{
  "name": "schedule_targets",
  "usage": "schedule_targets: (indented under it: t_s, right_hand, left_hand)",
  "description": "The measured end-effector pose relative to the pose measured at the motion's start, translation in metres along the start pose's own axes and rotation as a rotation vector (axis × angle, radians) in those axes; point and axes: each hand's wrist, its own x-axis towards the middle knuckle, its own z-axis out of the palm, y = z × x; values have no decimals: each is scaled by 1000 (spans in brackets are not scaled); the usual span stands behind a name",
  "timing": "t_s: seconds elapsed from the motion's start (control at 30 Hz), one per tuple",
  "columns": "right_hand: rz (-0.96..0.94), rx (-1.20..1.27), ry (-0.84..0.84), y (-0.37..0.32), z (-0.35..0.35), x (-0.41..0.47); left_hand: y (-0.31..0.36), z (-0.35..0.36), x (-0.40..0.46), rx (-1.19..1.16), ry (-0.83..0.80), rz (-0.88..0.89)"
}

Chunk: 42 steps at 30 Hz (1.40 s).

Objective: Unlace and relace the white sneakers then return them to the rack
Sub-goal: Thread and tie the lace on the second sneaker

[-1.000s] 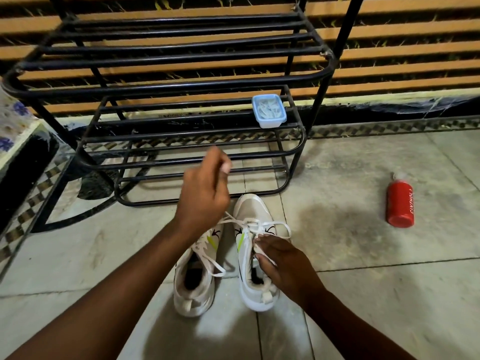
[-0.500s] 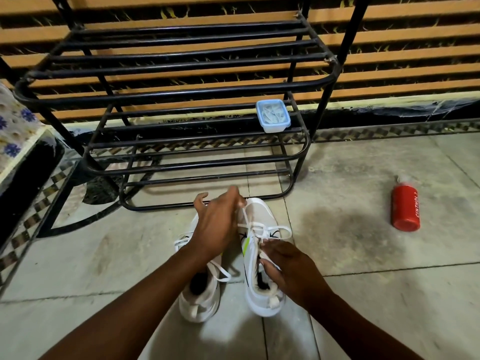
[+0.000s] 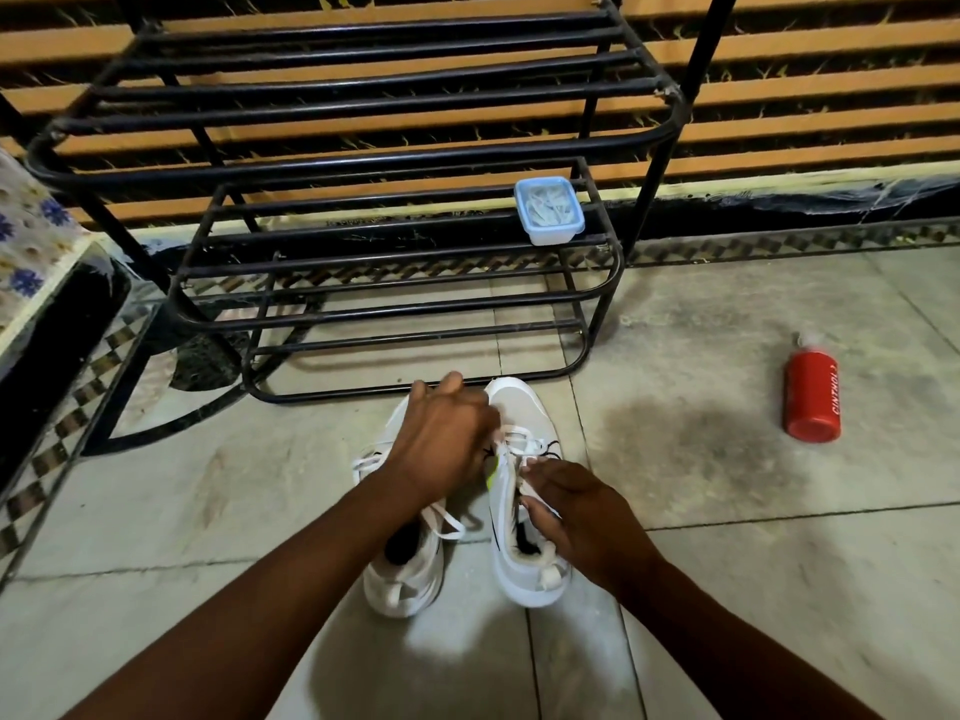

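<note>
Left hand (image 3: 441,449) dropped, pinching lace (image 3: 519,439); right hand (image 3: 576,506) grips right sneaker (image 3: 519,511), toe toward rack (image 3: 363,283).

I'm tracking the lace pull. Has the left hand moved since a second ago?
Yes. The left hand has dropped from in front of the black rack bars onto the right sneaker laces.

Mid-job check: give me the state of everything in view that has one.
Right sneaker: on floor, partly laced.
Left sneaker: on floor, lace loose.
Left hand: fingers curled over the laces.
Right hand: gripping right sneaker.
Shoe rack: holds lidded container.
Red bottle: lying down.
</note>
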Motion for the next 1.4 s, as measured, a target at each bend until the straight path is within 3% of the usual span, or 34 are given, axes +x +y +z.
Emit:
schedule_targets:
  t_s: [0.1,0.23,0.4,0.57,0.73,0.87,0.93,1.07,1.23,1.3,1.4]
  right_hand:
    - [18,-2,-8,0,0,-1]
    - [72,0,-20,-5,-2,1]
    - [112,10,-43,-9,-2,3]
    - [143,8,-140,-13,-11,8]
    - [209,0,-282,-22,-28,29]
    - [235,-8,-248,-33,-24,44]
    - [282,-14,-244,-35,-17,48]
    - [381,8,-221,-37,-10,47]
    - [481,68,-89,-36,-10,45]
    - [535,123,-18,-39,-15,45]
    - [621,222,55,-42,-23,45]
  left_hand:
    - [-11,-10,10,-211,239,-131]
    - [-14,-17,8,-344,271,-157]
    - [-18,-14,-3,-349,161,-250]
    - [-34,-13,-9,-245,-174,-177]
    - [-40,4,11,-74,-64,-310]
    - [-42,23,31,46,-307,-342]
    - [-42,30,36,108,-349,-304]
    - [-43,35,36,78,-242,-329]
    - [-36,20,29,-549,115,-278]
    - [-19,16,29,-639,121,-213]
    - [3,26,28,-487,2,-114]
